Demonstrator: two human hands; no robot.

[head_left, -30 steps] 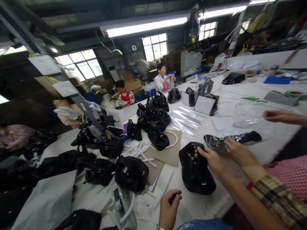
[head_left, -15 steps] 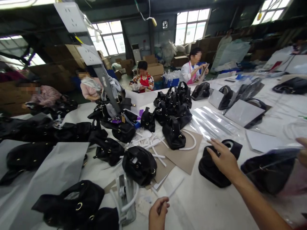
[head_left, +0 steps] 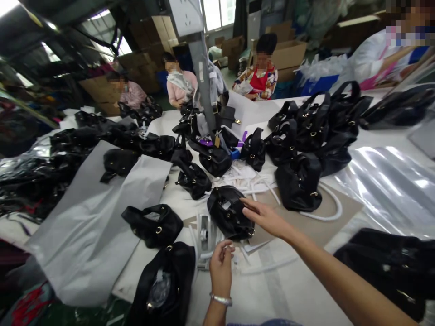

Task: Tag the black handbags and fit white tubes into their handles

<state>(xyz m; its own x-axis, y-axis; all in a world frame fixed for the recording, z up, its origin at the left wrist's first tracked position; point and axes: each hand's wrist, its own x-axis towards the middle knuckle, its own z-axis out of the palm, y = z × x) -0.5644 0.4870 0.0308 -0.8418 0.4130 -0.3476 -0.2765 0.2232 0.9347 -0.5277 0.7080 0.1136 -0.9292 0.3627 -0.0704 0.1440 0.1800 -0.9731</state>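
Observation:
My right hand reaches forward with its fingers stretched out, the tips resting on a small black handbag in the middle of the white table. My left hand, with a silver bracelet on the wrist, is closed in a pinch on a thin white strip just below that bag. A white tool or bracket lies beside the left hand. Another black bag lies at the right under my right forearm.
Many black handbags cover the table: a pile at the back right, one on brown cardboard, others at the left beside grey wrapping paper. Clear plastic sheets lie at the right. Several people sit at the far side. A grey post stands mid-table.
The view swung left and down. My right hand left the bag at the right and now reaches the bag in the middle. My left hand stayed pinched near the table edge.

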